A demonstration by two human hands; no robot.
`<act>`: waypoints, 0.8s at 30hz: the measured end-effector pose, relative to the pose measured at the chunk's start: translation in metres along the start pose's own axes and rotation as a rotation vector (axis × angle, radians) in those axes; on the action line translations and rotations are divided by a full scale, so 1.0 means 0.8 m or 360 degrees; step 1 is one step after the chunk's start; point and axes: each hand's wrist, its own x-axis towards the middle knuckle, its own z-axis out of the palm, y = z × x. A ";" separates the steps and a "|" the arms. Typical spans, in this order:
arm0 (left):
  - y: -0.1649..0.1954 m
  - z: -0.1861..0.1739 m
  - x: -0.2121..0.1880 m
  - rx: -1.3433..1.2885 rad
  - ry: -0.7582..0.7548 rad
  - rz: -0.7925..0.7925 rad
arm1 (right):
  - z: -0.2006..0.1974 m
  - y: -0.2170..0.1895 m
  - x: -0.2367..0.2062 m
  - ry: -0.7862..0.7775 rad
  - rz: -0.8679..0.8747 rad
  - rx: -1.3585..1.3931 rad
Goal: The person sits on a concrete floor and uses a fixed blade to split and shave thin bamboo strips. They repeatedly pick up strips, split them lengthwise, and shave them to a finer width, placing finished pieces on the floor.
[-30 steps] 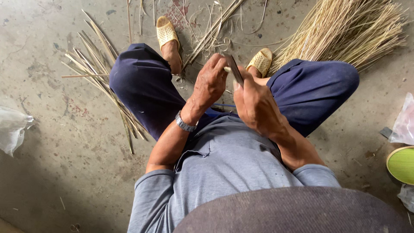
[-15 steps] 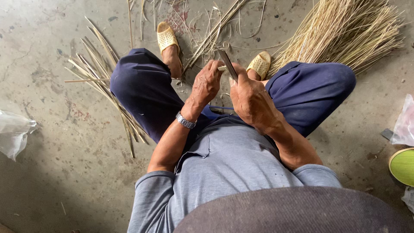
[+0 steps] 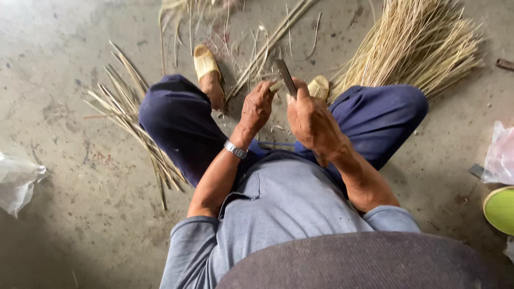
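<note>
Two hands: both work close together above the lap, between the raised knees.
Right hand (image 3: 310, 120): fingers wrapped tight round the handle of a knife (image 3: 285, 77), a flat dull grey blade that juts up and away from the fist.
Left hand (image 3: 257, 107): fingers curled and pinched on the near end of a pale cane strip (image 3: 251, 72), just beside the blade; whether blade and strip touch cannot be told.
Cane strip: thin, stiff, straw-coloured, running away from the hands across the floor between the feet.
Wrist: a metal watch (image 3: 235, 149) with a linked band on the left arm.
Clothing: dark blue trousers, a soft grey-blue long-sleeved shirt, woven tan sandals (image 3: 205, 61).
Left of the legs: a loose fan of flat split strips (image 3: 128, 115) on the floor.
Right, ahead: a thick sheaf of fine round straw stalks (image 3: 417, 43).
Floor (image 3: 64, 64): rough, stained grey concrete.
Edges: crumpled clear plastic (image 3: 16, 182) at left, a green round rim (image 3: 500, 208) at right.
</note>
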 end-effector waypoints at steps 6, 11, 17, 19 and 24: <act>-0.020 0.020 -0.004 0.0047 0.0056 -0.0114 | -0.013 -0.022 -0.006 0.0064 0.0046 0.0129; -0.024 0.018 0.004 -0.0020 0.0109 0.0053 | -0.006 0.002 0.008 0.0048 0.0132 -0.0034; -0.017 0.025 0.006 0.0073 0.0113 0.0037 | -0.028 -0.011 -0.010 0.0076 -0.0035 0.0193; -0.019 0.029 0.009 0.0026 0.0145 -0.0029 | -0.026 -0.016 0.009 0.0177 0.0029 -0.0010; -0.031 0.033 0.008 0.0110 0.0070 0.0073 | -0.036 -0.018 -0.008 0.0165 0.0046 0.0099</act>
